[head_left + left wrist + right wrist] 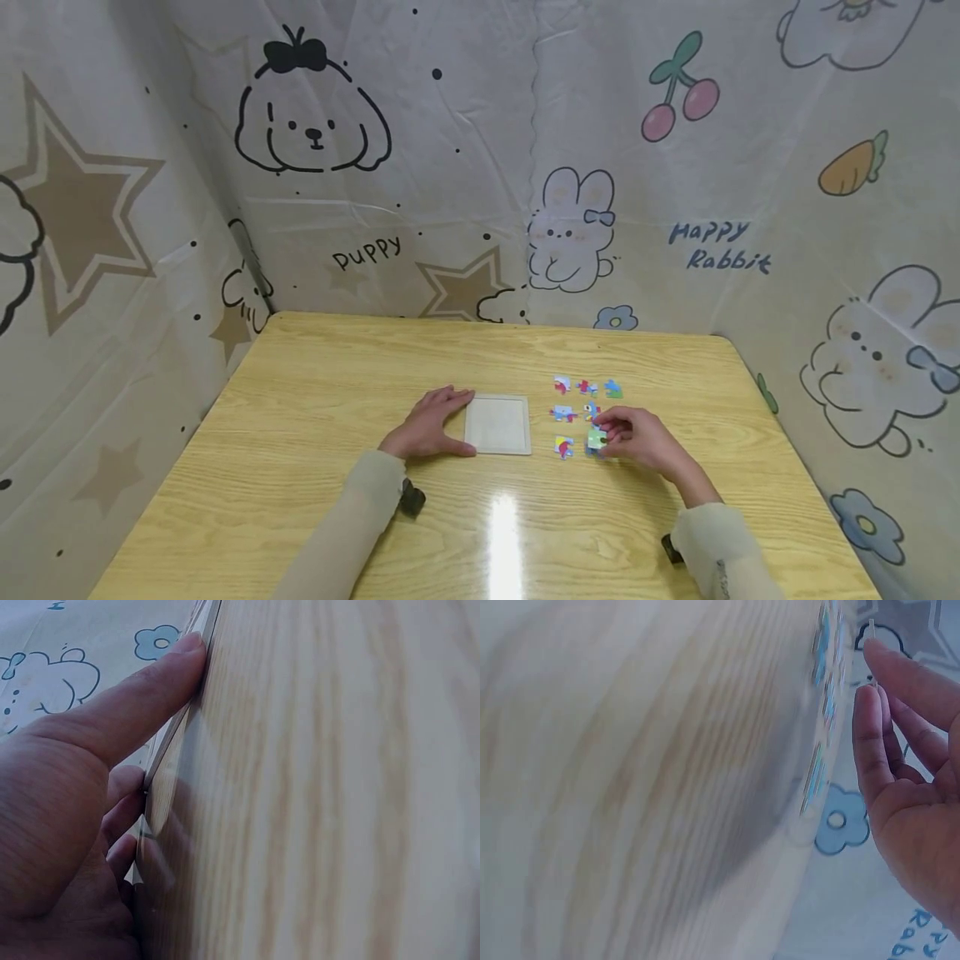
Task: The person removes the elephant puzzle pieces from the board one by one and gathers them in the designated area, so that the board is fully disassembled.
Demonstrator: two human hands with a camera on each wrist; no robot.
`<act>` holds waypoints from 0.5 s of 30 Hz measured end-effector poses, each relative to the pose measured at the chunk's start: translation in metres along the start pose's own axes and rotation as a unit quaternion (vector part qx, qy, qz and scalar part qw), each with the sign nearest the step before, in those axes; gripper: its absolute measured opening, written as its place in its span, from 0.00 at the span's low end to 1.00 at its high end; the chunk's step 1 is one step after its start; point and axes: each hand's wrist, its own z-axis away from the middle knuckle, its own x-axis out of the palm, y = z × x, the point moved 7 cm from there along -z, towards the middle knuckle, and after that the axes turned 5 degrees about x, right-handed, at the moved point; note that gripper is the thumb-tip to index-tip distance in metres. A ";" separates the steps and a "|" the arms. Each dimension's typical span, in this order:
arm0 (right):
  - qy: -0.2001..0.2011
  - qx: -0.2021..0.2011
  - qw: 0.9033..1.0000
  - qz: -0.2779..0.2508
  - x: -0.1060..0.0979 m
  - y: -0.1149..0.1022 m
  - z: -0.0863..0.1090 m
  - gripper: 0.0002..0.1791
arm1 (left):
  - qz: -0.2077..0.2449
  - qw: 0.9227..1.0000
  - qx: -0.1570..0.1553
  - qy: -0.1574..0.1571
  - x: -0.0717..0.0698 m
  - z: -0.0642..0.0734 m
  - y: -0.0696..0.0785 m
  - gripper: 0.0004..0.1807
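A square, pale puzzle tray (pixel 498 425) with a raised rim lies on the table. My left hand (pixel 429 425) rests at its left side, fingers at the far corner and the straight thumb (pixel 161 690) at the near corner. To the tray's right, my right hand (pixel 637 437) pinches a green jigsaw piece (pixel 596 437) between thumb and fingers. In the right wrist view this thin piece (pixel 871 630) shows edge-on, raised above the table. Below it in the head view, a bluish piece is partly hidden.
Several colourful jigsaw pieces lie in rows right of the tray, among them a yellow-and-red piece (pixel 563 447), a blue-and-green one (pixel 613 388) and a white-and-red one (pixel 562 383). The wooden table (pixel 337 358) meets a printed cloth (pixel 465 167) at the back.
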 end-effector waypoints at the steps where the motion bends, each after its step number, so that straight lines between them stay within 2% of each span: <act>1: 0.002 0.005 1.000 0.001 -0.002 0.003 0.002 0.24 | 0.000 1.000 0.000 0.000 0.000 0.000 0.000 0.57; 7: 0.006 0.023 1.000 0.007 -0.014 0.017 0.009 0.25 | 0.001 1.000 -0.002 0.001 0.000 0.000 0.000 0.57; 15: 0.003 0.018 1.000 0.007 -0.026 0.034 0.012 0.25 | 0.002 1.000 -0.006 -0.001 0.001 -0.001 -0.002 0.57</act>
